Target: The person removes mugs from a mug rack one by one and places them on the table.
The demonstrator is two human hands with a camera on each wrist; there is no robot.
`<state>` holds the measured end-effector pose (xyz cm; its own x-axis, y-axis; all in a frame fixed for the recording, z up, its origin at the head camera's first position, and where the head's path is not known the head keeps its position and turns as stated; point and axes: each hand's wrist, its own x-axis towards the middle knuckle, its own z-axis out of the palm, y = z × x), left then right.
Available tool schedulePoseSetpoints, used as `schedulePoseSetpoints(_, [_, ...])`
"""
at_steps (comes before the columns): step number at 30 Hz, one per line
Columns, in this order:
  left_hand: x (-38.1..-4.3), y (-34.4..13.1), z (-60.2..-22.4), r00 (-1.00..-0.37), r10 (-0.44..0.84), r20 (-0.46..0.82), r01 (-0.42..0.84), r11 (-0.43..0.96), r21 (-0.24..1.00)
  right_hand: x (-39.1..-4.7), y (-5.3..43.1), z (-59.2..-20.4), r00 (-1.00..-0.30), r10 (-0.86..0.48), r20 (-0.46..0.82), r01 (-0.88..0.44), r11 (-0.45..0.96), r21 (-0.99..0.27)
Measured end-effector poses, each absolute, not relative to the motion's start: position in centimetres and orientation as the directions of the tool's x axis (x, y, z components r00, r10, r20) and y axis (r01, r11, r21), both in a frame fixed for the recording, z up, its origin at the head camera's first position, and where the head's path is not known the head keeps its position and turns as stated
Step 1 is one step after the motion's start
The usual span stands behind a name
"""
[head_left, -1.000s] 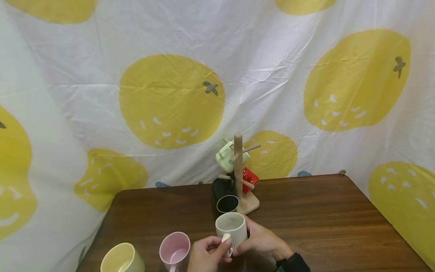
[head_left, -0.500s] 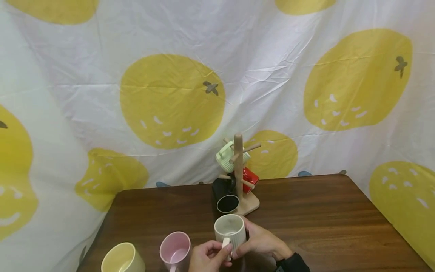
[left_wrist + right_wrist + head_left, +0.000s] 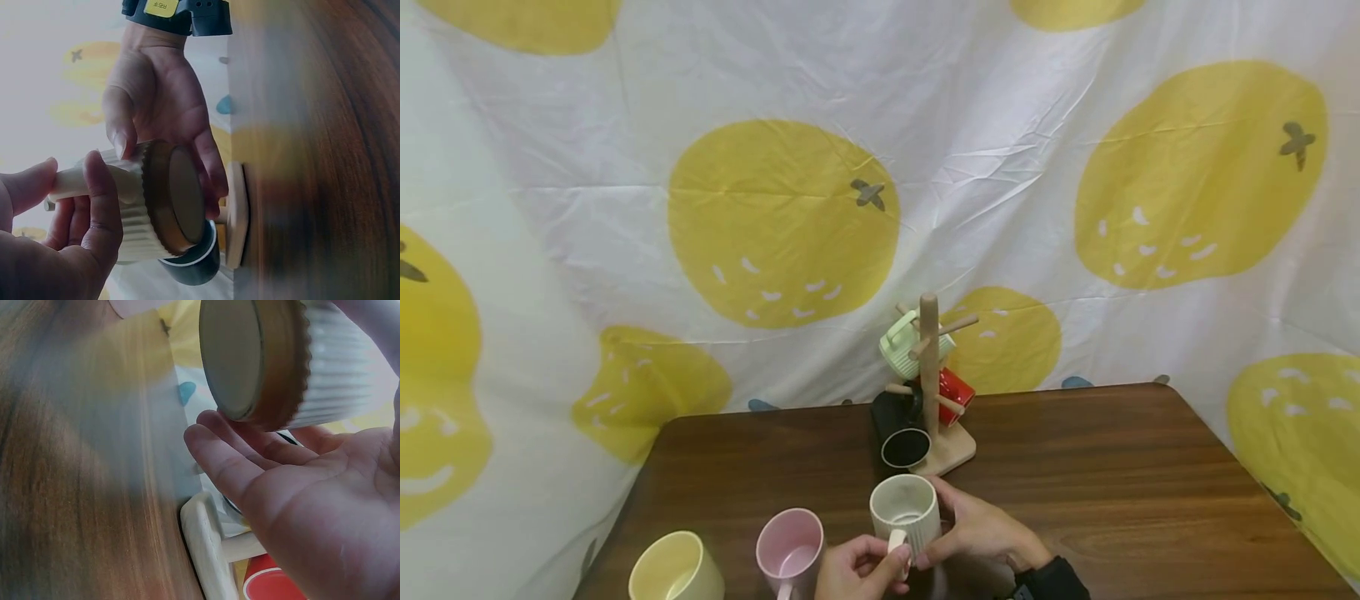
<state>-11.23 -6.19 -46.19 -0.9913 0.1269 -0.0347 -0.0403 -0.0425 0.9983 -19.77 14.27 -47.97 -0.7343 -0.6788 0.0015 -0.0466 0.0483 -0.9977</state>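
Note:
A white ribbed mug (image 3: 927,533) is held upright between both hands, in front of the wooden mug tree (image 3: 929,367). My left hand (image 3: 857,571) pinches its handle (image 3: 75,183) between thumb and fingers. My right hand (image 3: 985,529) holds the body from the right, thumb on the near side and fingers reaching behind. Both wrist views show the mug's underside (image 3: 231,356), with a brown band round the foot, raised off the table. Just behind it, a black mug (image 3: 889,419) hangs on a low peg, its mouth facing forward.
A light green mug (image 3: 897,354) hangs on an upper peg of the tree and a red mug (image 3: 957,392) lower right. Left of my hands stand a pink mug (image 3: 790,546) and a yellow mug (image 3: 703,575) on the dark wooden table (image 3: 1120,483). A lemon-print cloth (image 3: 985,192) hangs behind.
The white mug has come slightly down and to the left, with both hands keeping their hold. The head view has shifted a little; the other mugs stay in place.

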Motion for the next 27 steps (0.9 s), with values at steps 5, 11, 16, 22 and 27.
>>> schedulePoseSetpoints(5, [-11.2, -6.3, -46.6, -0.991, 0.126, -0.039, -0.049, -0.074, 0.996, -19.9, 14.4, -48.1, -0.716, -0.699, -0.002, -0.016, 0.019, -1.000])
schedulePoseSetpoints(11, [-11.2, -6.4, -46.9, -0.992, 0.120, -0.038, -0.047, -0.075, 0.996, -20.2, 14.5, -48.4, -0.702, -0.712, 0.009, -0.009, -0.004, -1.000])
schedulePoseSetpoints(16, [-11.2, -6.6, -47.3, -0.993, 0.120, -0.017, -0.025, -0.062, 0.998, -20.3, 14.8, -48.5, -0.694, -0.719, 0.039, -0.033, -0.022, -0.999])
schedulePoseSetpoints(22, [-11.1, -6.6, -47.8, -0.994, 0.099, -0.039, -0.044, -0.052, 0.998, -20.2, 14.9, -48.4, -0.709, -0.704, 0.043, -0.038, -0.022, -0.999])
schedulePoseSetpoints(27, [-11.1, -6.5, -48.3, -0.997, 0.068, -0.047, -0.050, -0.038, 0.998, -20.2, 15.1, -48.3, -0.727, -0.685, 0.036, -0.031, -0.018, -0.999])
